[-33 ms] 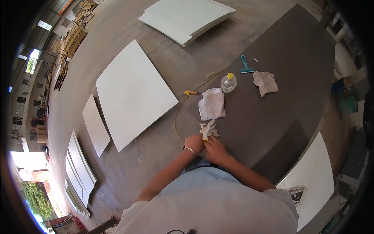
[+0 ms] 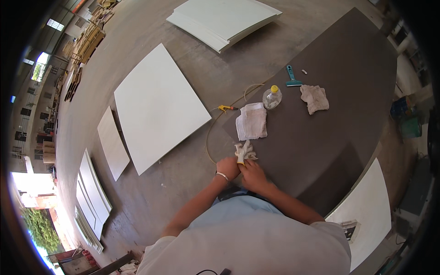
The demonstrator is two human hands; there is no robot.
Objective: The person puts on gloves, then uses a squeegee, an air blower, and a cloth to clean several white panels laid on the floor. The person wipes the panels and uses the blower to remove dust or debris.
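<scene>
Since yellow-cuffed white fabric gloves [image 2: 247, 150] look light, limp, we'd grip cuffs. By flat brown board [image 2: 311, 142], right hand [image 2: 254, 176] pinches them; left hand [image 2: 228, 168]: can't tell.

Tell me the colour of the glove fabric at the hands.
The glove fabric is off-white, with a yellow edge; the head view shows it best.

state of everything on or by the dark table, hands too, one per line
left hand: closed on the glove
right hand: closed at the glove's cuff
glove: bunched, held, not worn
clear bottle: upright, yellow cap on
nearer cloth: folded, lying flat
farther cloth: rumpled
teal scraper: lying flat, in neither hand
yellow air gun: in neither hand
</scene>
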